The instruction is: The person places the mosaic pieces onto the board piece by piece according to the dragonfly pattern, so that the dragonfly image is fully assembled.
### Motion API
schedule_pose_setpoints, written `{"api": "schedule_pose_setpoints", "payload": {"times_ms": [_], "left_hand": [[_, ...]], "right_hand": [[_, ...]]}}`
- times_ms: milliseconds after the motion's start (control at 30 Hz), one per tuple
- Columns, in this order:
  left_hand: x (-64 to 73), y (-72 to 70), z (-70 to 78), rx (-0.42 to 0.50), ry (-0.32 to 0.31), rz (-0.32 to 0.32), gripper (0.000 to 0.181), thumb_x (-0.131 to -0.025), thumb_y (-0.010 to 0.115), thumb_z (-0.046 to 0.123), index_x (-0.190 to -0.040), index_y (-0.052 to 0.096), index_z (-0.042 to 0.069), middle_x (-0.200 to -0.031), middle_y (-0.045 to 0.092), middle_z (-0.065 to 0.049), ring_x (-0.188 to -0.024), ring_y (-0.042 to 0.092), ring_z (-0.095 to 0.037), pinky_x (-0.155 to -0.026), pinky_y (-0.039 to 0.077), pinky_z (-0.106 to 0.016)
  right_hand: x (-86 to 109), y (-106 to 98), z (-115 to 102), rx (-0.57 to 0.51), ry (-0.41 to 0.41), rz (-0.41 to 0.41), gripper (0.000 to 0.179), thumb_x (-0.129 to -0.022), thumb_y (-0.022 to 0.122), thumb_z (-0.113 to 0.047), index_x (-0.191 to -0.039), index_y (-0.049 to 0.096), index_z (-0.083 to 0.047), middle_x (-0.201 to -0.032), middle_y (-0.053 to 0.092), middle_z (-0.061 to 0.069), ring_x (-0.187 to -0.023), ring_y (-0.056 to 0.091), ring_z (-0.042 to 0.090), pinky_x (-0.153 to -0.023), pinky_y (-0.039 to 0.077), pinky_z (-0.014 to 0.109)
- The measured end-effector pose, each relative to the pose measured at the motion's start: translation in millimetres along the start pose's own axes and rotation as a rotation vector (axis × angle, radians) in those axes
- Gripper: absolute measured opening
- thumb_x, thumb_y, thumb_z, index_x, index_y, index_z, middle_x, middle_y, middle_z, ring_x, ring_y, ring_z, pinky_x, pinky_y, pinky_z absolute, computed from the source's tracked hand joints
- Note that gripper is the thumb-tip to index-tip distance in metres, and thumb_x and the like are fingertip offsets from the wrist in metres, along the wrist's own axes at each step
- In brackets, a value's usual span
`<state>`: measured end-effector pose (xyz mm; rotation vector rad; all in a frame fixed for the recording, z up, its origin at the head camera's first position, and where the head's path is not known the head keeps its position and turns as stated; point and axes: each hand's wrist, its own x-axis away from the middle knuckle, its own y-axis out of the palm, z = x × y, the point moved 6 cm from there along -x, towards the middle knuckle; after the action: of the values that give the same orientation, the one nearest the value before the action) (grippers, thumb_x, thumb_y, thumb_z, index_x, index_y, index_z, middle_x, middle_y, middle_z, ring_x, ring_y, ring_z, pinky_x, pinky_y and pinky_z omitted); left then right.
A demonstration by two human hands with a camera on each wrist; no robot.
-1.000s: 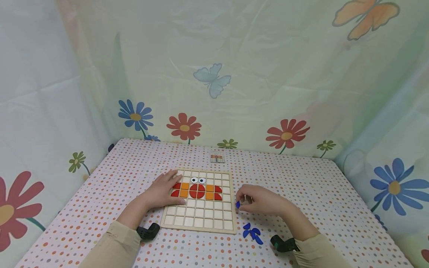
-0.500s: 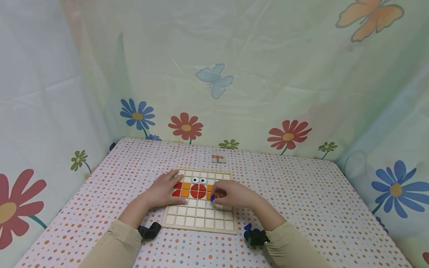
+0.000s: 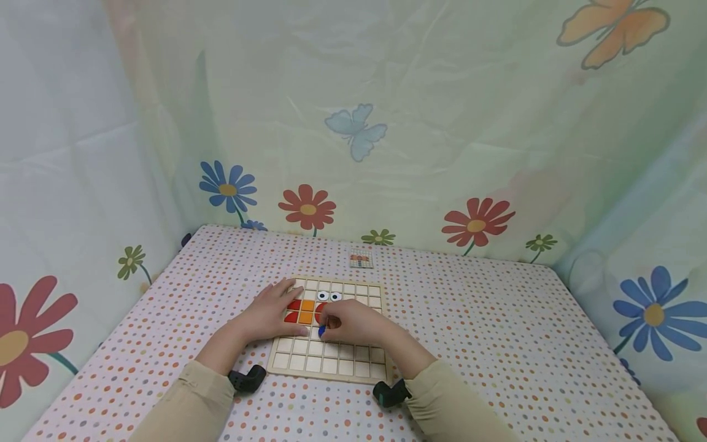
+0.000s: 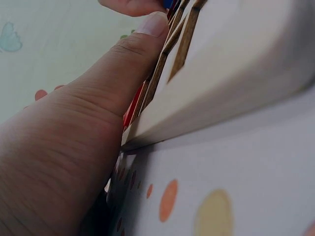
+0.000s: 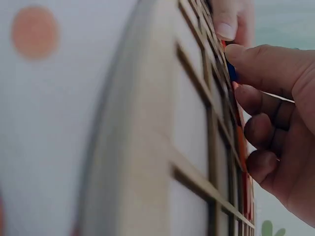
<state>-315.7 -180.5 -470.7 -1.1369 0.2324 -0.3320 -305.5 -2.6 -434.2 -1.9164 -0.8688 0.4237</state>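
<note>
A wooden grid board (image 3: pixel 315 366) lies on the dotted cloth, with red tiles (image 3: pixel 294 305), orange tiles (image 3: pixel 306 312) and two eye tiles (image 3: pixel 336 296) in its cells. My left hand (image 3: pixel 269 312) rests on its left edge with the fingers spread; in the left wrist view the thumb (image 4: pixel 118 69) lies along the frame. Between thumb and fingertips my right hand (image 3: pixel 353 322) pinches a small blue tile (image 3: pixel 321 331), held at the cells just below the red circle. The right wrist view has this blue tile (image 5: pixel 231 72) close to the grid. My right hand covers the board's right-hand coloured tiles.
Behind the board lies a small pattern card (image 3: pixel 361 258) showing a coloured figure on a grid. A black wrist camera (image 3: pixel 247 379) is on the left wrist, another camera (image 3: pixel 391 393) on the right. A flower-printed curtain (image 3: pixel 420 153) closes off the back.
My right hand has carried the blue tile leftward from beside the board to over its middle. The loose blue tiles at the right are now hidden by the right arm. My left hand stays put.
</note>
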Motion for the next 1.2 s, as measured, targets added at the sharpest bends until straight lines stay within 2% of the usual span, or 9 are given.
{"api": "schedule_pose_setpoints", "payload": {"times_ms": [367, 767, 933, 1200], "left_hand": [[-0.4, -0.7, -1.0, 0.002, -0.006, 0.001, 0.105, -0.074, 0.067, 0.076, -0.155, 0.035, 0.017, -0.165, 0.02, -0.009, -0.152, 0.017, -0.039, -0.122, 0.017, -0.061], [0.6, -0.4, -0.6, 0.028, -0.011, 0.003, 0.104, -0.074, 0.068, 0.075, -0.155, 0.036, 0.018, -0.165, 0.02, -0.008, -0.152, 0.017, -0.039, -0.122, 0.016, -0.061], [0.6, -0.1, -0.5, 0.033, -0.013, -0.001, 0.104, -0.074, 0.068, 0.075, -0.155, 0.036, 0.018, -0.165, 0.02, -0.008, -0.152, 0.017, -0.04, -0.122, 0.016, -0.061], [-0.3, 0.9, -1.4, 0.019, -0.012, -0.004, 0.103, -0.074, 0.068, 0.075, -0.155, 0.035, 0.018, -0.165, 0.019, -0.008, -0.153, 0.014, -0.036, -0.123, 0.015, -0.059]], "right_hand": [[1.0, 4, -3, 0.024, 0.016, 0.023, 0.013, -0.09, 0.074, -0.027, -0.099, 0.068, -0.02, -0.073, 0.053, -0.011, -0.066, 0.046, 0.004, -0.061, 0.04, 0.02], [-1.4, 6, -4, 0.081, -0.013, 0.016, 0.011, -0.09, 0.074, -0.028, -0.097, 0.068, -0.021, -0.075, 0.053, -0.012, -0.068, 0.047, 0.004, -0.062, 0.04, 0.02], [-1.5, 6, -4, 0.094, 0.001, 0.01, 0.011, -0.09, 0.074, -0.028, -0.096, 0.068, -0.022, -0.075, 0.054, -0.012, -0.068, 0.047, 0.004, -0.061, 0.041, 0.02], [8.5, -8, -4, 0.109, 0.01, 0.008, 0.011, -0.092, 0.071, -0.031, -0.096, 0.067, -0.023, -0.076, 0.056, -0.011, -0.07, 0.049, 0.006, -0.064, 0.042, 0.022]]}}
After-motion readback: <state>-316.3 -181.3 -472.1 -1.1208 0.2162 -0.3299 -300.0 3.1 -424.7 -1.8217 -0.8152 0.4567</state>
